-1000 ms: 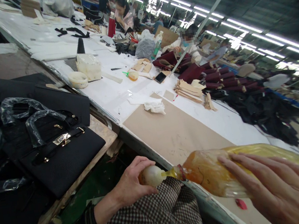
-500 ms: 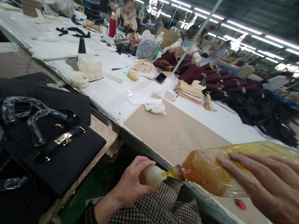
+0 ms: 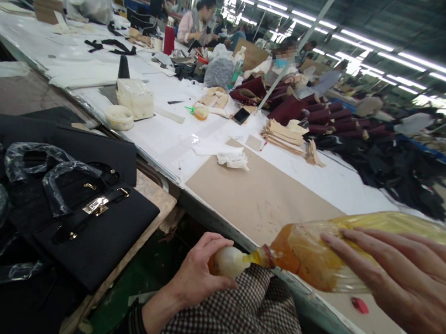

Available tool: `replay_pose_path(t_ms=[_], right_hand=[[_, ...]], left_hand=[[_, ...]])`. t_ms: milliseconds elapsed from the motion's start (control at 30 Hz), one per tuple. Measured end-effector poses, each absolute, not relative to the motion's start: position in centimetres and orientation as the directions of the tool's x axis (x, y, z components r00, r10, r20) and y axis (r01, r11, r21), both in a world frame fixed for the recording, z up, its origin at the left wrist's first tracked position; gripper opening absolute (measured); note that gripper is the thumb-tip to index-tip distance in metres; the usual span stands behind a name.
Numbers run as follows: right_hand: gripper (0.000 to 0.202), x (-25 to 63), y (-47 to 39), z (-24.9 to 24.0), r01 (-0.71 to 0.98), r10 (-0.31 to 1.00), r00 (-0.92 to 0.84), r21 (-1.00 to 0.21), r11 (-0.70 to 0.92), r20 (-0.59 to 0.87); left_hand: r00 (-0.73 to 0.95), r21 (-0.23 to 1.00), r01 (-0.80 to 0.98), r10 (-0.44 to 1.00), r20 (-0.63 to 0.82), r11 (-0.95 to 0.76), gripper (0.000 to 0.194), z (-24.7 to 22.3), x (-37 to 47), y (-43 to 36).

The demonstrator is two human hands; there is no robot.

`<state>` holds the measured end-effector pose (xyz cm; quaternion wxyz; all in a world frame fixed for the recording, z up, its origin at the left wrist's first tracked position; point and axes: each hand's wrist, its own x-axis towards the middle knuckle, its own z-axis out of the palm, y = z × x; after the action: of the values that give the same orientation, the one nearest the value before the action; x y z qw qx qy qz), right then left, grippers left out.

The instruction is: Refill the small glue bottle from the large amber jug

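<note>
My left hand (image 3: pixel 199 271) is wrapped round a small whitish bottle (image 3: pixel 229 262) above my checked apron (image 3: pixel 221 323). The small bottle's mouth meets the yellow nozzle of a large clear bottle (image 3: pixel 316 259) with yellow-orange liquid in it. This large bottle lies nearly level, its neck pointing left, over the table edge. My right hand (image 3: pixel 415 272) holds its body, fingers laid along the near side. The underside of that grip is hidden.
Black handbags (image 3: pixel 99 235) lie at the left on a wooden board. On the white table (image 3: pixel 178 146) are a crumpled cloth (image 3: pixel 232 159), a phone (image 3: pixel 240 116), a small glue bottle (image 3: pixel 200 112) and a red cap (image 3: pixel 359 305). Two people work across the table.
Both my hands and the two bottles have hardly moved. Across the table, the far person in pink has leaned to the side with the head lowered.
</note>
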<state>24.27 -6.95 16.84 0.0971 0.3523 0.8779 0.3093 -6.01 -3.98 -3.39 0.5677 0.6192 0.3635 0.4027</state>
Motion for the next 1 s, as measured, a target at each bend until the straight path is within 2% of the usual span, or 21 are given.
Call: replay_pose_path(t_ms=[1000], right_hand=[[0.077, 24.40, -6.92, 16.48, 0.577, 0.690, -0.722, 0.594, 0.561, 0.050]], left_hand=[[0.403, 0.996, -0.011, 0.912, 0.082, -0.085, 0.077, -3.50, -6.07, -4.12]])
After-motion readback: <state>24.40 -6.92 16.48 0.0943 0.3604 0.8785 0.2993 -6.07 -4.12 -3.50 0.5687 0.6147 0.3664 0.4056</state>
